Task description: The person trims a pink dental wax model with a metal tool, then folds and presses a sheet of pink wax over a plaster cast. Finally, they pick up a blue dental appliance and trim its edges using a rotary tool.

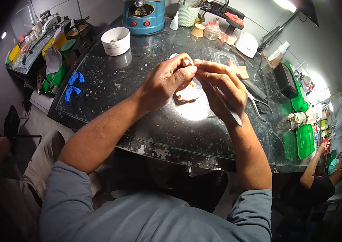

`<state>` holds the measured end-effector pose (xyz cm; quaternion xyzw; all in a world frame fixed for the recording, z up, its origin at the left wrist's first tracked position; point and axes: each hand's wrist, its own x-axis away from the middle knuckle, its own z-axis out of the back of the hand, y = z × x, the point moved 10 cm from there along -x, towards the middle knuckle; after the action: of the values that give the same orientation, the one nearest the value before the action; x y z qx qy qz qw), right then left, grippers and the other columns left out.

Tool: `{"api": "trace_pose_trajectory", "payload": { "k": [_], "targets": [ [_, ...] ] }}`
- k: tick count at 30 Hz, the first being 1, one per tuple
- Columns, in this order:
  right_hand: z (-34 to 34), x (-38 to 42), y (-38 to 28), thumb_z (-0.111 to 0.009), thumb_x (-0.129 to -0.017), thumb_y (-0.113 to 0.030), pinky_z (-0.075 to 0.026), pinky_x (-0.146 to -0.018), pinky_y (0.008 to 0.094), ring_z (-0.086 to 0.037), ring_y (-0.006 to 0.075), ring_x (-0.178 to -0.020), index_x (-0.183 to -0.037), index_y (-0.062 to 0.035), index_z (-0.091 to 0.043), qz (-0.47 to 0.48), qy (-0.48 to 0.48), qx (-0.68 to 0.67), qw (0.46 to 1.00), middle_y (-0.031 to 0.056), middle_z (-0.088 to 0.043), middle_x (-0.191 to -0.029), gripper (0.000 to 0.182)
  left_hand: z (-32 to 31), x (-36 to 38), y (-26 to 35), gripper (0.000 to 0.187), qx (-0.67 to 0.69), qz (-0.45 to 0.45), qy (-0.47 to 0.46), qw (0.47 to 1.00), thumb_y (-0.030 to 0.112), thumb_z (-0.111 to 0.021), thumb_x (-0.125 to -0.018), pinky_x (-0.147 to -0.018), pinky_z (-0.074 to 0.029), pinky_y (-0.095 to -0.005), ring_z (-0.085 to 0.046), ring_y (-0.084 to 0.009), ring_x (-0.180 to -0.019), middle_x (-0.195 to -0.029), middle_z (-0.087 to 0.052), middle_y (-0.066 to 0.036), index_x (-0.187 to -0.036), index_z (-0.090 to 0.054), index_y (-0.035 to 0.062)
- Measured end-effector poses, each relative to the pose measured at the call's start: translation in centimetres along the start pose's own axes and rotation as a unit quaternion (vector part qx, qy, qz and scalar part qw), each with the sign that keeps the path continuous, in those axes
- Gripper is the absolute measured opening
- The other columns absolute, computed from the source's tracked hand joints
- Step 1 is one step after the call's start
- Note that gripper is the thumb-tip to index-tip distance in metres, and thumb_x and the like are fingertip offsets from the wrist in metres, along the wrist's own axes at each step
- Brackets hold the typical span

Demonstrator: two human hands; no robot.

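Above the bench, my left hand (169,76) is closed, its thumb and fingers pinching a small reddish piece (186,62) that is mostly hidden. My right hand (225,84) meets it at the fingertips and grips a slim metal dental carver (234,116). The carver's flat, blade-like end points back toward my wrist; its other end is hidden at the fingers. Beneath the hands lies a pale dental model (187,93) with reddish wax on it, under bright light.
A white tub (115,41) and a blue JINTAI machine (144,18) stand at the back. Blue horseshoe-shaped pieces (74,86) lie left. Pliers (258,108) and a dark cylindrical handpiece (255,89) lie right, near green trays (305,141). Another person (320,177) works far right.
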<state>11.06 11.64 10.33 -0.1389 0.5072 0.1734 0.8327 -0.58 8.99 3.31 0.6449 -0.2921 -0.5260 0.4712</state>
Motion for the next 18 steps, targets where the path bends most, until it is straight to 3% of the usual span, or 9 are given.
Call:
{"api": "trace_pose_trajectory", "payload": {
  "k": [3, 9, 12, 14, 16, 18],
  "targets": [
    [-0.2, -0.1, 0.0, -0.072, -0.075, 0.007, -0.058, -0.076, 0.0297, -0.070, 0.0229, -0.088, -0.088, 0.0010, -0.066, 0.011, -0.024, 0.024, 0.999, 0.0131, -0.068, -0.098, 0.016, -0.1, -0.1, -0.4, 0.026, 0.011, 0.006, -0.019, 1.000, 0.031, -0.047, -0.097, -0.054, -0.028, -0.0191, -0.033, -0.0020, -0.061, -0.070, -0.040, 0.006, -0.099, -0.051, 0.0057],
    [-0.8, 0.0, -0.4, -0.067, -0.078, 0.003, -0.058, -0.077, 0.0303, -0.069, 0.0226, -0.089, -0.087, 0.0003, -0.065, 0.042, -0.095, 0.081, 0.991, 0.0117, -0.067, -0.102, 0.010, 0.2, -0.3, -1.1, 0.023, 0.011, 0.026, -0.005, 1.000, 0.029, -0.048, -0.097, -0.053, -0.028, -0.0183, -0.035, -0.0022, -0.060, -0.070, -0.041, 0.006, -0.095, -0.051, 0.0069],
    [-0.5, -0.1, 1.0, -0.068, -0.080, 0.001, -0.058, -0.073, 0.0315, -0.068, 0.0231, -0.087, -0.088, -0.0003, -0.063, -0.018, -0.099, 0.121, 0.988, 0.0119, -0.066, -0.099, 0.010, 0.4, -0.1, -0.7, 0.024, -0.059, 0.022, 0.001, 0.998, 0.030, -0.049, -0.098, -0.053, -0.029, -0.0179, -0.036, -0.0022, -0.060, -0.070, -0.042, 0.006, -0.097, -0.053, 0.0064],
    [0.6, -0.5, 1.0, -0.073, -0.077, 0.004, -0.056, -0.071, 0.0295, -0.069, 0.0211, -0.085, -0.091, -0.0003, -0.065, -0.034, -0.036, 0.084, 0.995, 0.0102, -0.067, -0.095, 0.016, 0.4, -0.2, -0.6, 0.025, -0.056, 0.013, 0.005, 0.998, 0.030, -0.049, -0.098, -0.053, -0.029, -0.0181, -0.036, -0.0021, -0.060, -0.070, -0.042, 0.006, -0.098, -0.053, 0.0059],
    [0.5, -0.9, 0.1, -0.074, -0.076, 0.004, -0.056, -0.072, 0.0282, -0.069, 0.0202, -0.085, -0.091, 0.0004, -0.065, 0.010, -0.042, 0.072, 0.996, 0.0100, -0.068, -0.096, 0.017, 0.7, -0.2, -0.4, 0.026, -0.055, 0.004, 0.011, 0.998, 0.031, -0.049, -0.098, -0.053, -0.029, -0.0184, -0.036, -0.0020, -0.060, -0.070, -0.042, 0.007, -0.099, -0.054, 0.0054],
    [0.0, -0.5, 0.6, -0.074, -0.076, 0.004, -0.057, -0.073, 0.0284, -0.069, 0.0204, -0.085, -0.090, 0.0007, -0.065, -0.003, -0.040, 0.016, 0.999, 0.0105, -0.069, -0.096, 0.017, 0.4, -0.2, -0.5, 0.028, -0.059, 0.001, 0.002, 0.998, 0.032, -0.049, -0.098, -0.054, -0.030, -0.0187, -0.036, -0.0021, -0.060, -0.070, -0.043, 0.006, -0.099, -0.054, 0.0049]
  ]
}}
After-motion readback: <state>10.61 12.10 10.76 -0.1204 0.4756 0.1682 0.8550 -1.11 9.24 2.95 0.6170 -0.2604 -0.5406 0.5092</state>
